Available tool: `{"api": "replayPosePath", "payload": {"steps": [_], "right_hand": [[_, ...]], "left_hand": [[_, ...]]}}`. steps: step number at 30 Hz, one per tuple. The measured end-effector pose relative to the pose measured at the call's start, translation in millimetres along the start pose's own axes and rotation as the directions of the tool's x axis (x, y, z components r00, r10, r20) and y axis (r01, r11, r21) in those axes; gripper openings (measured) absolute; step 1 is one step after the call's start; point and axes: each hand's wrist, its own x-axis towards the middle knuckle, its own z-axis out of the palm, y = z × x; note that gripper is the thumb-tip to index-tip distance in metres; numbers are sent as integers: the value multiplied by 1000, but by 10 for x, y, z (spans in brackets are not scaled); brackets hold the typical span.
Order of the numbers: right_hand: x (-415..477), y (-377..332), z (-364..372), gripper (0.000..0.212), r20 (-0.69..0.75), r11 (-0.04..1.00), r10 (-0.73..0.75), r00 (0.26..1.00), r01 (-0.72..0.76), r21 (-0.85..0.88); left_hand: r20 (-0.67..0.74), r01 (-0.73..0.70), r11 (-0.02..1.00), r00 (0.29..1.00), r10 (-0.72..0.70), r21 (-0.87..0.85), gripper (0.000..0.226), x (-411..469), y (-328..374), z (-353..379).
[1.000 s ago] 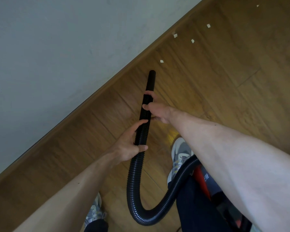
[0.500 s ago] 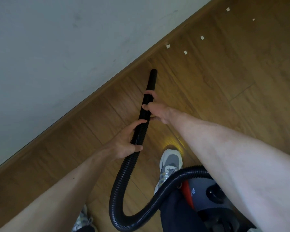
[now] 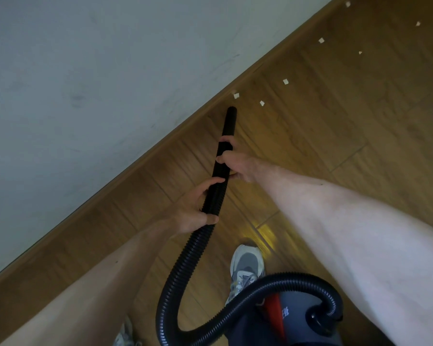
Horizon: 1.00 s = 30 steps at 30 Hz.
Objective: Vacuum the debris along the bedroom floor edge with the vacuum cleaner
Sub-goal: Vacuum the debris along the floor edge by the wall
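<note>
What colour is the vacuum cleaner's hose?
Black all along: the ribbed hose shows best in the head view, the only view here.

paper scraps: I'm counting seven.
vacuum hose: I'm gripping one.
hands: I'm using two, left hand and right hand.
sneakers: I'm wearing two.
vacuum canister: I'm seeing one.
</note>
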Motion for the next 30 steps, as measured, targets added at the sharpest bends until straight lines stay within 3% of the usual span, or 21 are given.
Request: {"api": "replayPosePath", "payload": {"steps": [16,30], "right_hand": [[125,-234,-293,58,11,999,-23,1000,23,22],[-108,36,-736,56,-49,988,30,998,-22,151]], "left_hand": [[-4,9,1000,1000,-9,-11,82,242,354,-49],[92,33,987,995,-49,160,83,221,756,210]]}}
